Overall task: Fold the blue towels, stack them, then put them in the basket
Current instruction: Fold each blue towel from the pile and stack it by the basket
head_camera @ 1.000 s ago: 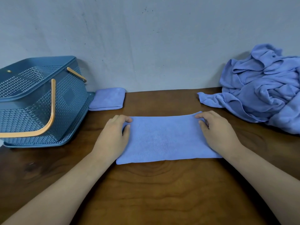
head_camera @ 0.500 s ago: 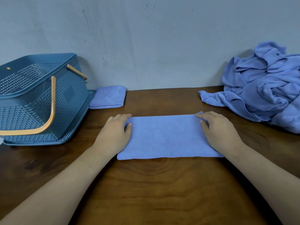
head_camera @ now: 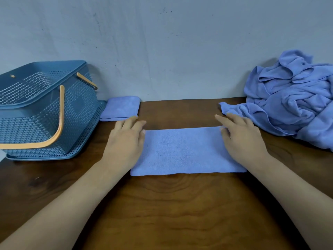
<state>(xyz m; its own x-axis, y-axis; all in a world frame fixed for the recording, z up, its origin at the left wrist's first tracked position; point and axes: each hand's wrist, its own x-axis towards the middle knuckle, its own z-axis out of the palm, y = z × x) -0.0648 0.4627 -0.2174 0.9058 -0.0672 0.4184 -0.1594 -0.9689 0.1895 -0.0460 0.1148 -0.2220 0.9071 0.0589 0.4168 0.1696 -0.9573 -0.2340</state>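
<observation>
Towel [head_camera: 183,152]: likely soft, light; folded strip, bench [head_camera: 171,204] centre.
Left hand [head_camera: 124,141], right hand [head_camera: 241,139]: fingers [head_camera: 227,118] straight, pressing its ends, gripping nothing.
Grip: probably end corners.

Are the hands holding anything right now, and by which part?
Nothing is gripped. Left hand and right hand lie flat, fingers straight, on the short ends of the towel.
</observation>
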